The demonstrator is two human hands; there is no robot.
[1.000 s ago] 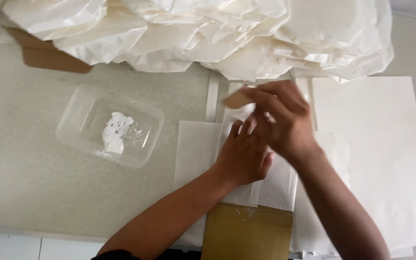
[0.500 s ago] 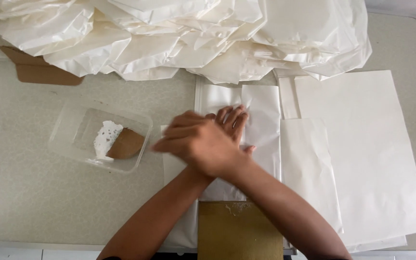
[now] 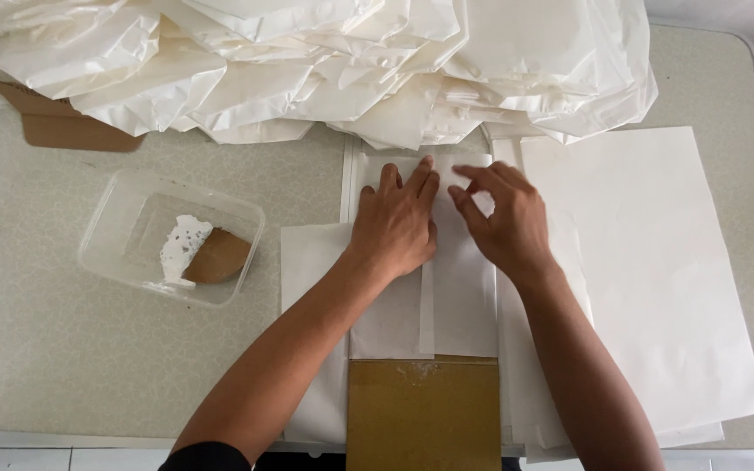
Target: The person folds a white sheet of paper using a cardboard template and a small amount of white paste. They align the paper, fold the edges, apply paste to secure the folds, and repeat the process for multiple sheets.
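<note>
On the folded white paper (image 3: 460,296), both hands press flat.

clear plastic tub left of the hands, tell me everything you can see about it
The clear plastic tub is a shallow rectangular container with rounded corners and no lid, sitting flat and slightly skewed on the speckled table. Inside lie a patch of white paste and a brown cardboard scrap resting on the paste's edge. Neither hand touches it; the left hand presses on folded white paper to its right.
</note>
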